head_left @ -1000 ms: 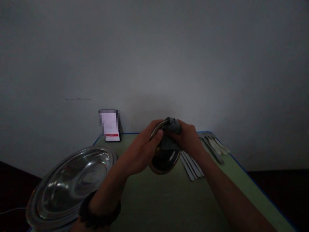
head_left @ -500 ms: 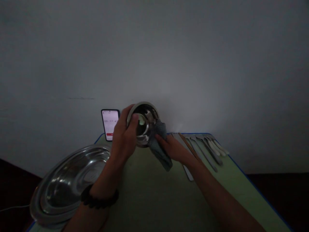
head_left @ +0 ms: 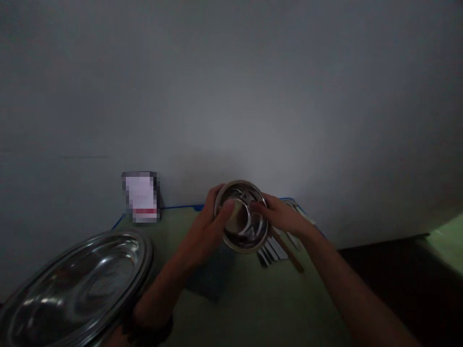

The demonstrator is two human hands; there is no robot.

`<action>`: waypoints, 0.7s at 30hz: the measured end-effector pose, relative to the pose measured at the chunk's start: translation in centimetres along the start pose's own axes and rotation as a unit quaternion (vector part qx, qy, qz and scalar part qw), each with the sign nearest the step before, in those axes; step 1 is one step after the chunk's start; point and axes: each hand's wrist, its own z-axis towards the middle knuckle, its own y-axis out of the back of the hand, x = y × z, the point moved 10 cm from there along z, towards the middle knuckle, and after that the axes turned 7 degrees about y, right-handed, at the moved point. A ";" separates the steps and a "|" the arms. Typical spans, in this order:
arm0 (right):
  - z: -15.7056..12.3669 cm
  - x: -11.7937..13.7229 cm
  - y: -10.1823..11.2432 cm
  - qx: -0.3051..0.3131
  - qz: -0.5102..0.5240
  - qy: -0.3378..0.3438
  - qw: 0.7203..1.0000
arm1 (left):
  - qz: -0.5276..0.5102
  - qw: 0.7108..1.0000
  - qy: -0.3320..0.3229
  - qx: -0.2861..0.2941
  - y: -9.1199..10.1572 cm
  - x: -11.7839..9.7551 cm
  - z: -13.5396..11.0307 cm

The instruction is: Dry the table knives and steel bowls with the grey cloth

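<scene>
A shiny steel bowl is tilted so that its inside faces me, held above the table between both hands. My left hand grips its left side, the thumb reaching into the inside. On the opposite side, my right hand grips the right rim, its thumb also over the inside. Below the bowl and my left hand, a dark grey-blue cloth lies on the table, partly hidden. Behind and below the right hand are several pieces of metal cutlery and brown chopsticks, blurred.
Large steel basins, seemingly nested, stand at the table's left. A phone with a blurred-out screen leans against the grey wall at the back left. The green table has a blue edge.
My right hand has let go of the cloth, which now lies on the table, and has taken hold of the bowl's right side. The bowl is lower and further right in view; the camera has turned.
</scene>
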 end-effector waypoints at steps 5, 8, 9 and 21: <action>-6.4 -5.4 3.5 0.146 0.034 -0.163 0.975 | 0.107 0.980 0.010 0.165 -6.2 2.1 -0.6; -10.0 -7.7 6.3 0.197 0.019 -0.224 0.954 | 0.170 0.969 0.005 0.178 -7.8 3.5 -0.6; -10.9 -8.2 7.1 0.218 0.009 -0.228 0.949 | 0.179 0.967 0.005 0.179 -8.2 3.7 -0.5; -15.3 -12.9 10.2 0.287 -0.213 -0.276 0.892 | 0.252 0.943 -0.031 0.216 -11.2 4.1 -2.1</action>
